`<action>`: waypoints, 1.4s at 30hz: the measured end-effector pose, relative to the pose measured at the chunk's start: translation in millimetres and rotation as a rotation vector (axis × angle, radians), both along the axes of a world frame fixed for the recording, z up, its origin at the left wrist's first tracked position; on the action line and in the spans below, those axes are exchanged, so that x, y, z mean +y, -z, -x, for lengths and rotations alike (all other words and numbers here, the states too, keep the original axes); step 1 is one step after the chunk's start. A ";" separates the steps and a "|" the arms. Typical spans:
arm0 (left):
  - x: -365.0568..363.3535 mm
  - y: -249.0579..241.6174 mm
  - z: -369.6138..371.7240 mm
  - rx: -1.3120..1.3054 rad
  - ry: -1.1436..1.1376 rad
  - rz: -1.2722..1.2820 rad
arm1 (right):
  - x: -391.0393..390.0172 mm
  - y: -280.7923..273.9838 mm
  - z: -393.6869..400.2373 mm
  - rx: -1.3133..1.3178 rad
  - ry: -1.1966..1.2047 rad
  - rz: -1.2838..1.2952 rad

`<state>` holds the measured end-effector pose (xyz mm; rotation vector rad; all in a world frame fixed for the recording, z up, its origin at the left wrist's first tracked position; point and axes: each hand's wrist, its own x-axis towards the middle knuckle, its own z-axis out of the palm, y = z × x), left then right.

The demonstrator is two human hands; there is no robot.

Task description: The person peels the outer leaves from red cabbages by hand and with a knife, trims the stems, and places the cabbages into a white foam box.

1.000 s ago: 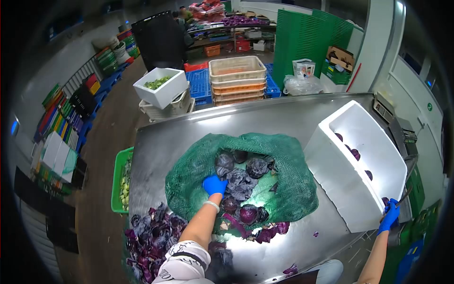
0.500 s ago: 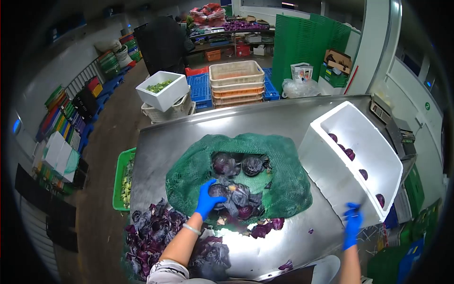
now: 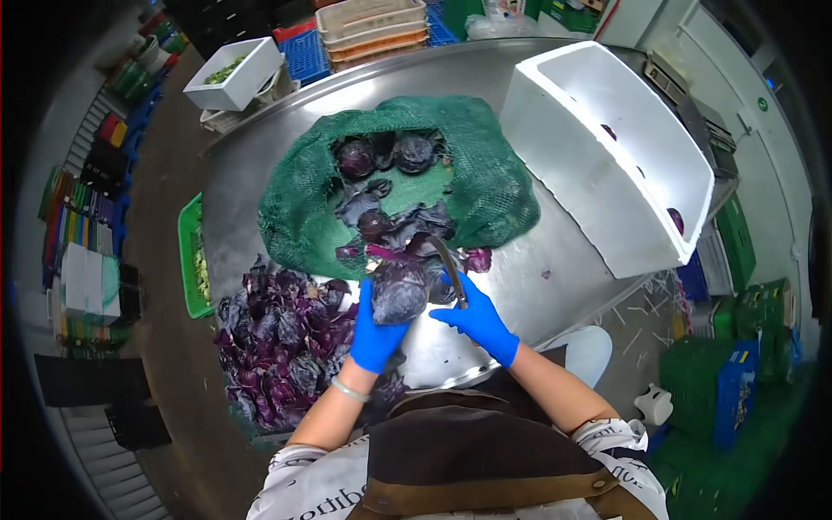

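Note:
My left hand (image 3: 374, 340), in a blue glove, is closed round a red cabbage (image 3: 399, 293) above the near edge of the steel table. Beside it, my gloved right hand (image 3: 482, 322) grips a knife with a curved blade (image 3: 450, 267) that points up and away, close to the cabbage's right side. Just beyond lies a green mesh bag (image 3: 299, 208) with a wide opening. Inside the opening are a dark cabbage (image 3: 414, 152), another cabbage (image 3: 355, 159) and loose outer leaves (image 3: 416, 224).
Loose purple leaves (image 3: 290, 347) are heaped at the table's near left. On the right stands a white foam box (image 3: 568, 178) with cabbages in it. A green crate (image 3: 189, 260) sits left of the table (image 3: 230, 186). Stacked crates (image 3: 373, 26) stand behind it.
My left hand has lifted a cabbage from the bag's opening toward me. My right hand has moved left from beside the foam box to the cabbage, holding the knife. The view has tilted down.

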<state>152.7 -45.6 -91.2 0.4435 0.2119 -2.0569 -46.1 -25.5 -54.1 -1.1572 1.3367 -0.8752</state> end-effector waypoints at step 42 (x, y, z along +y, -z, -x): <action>102.0 -100.9 2.2 -0.848 0.293 0.434 | 108.3 -0.8 67.2 0.354 -0.092 0.229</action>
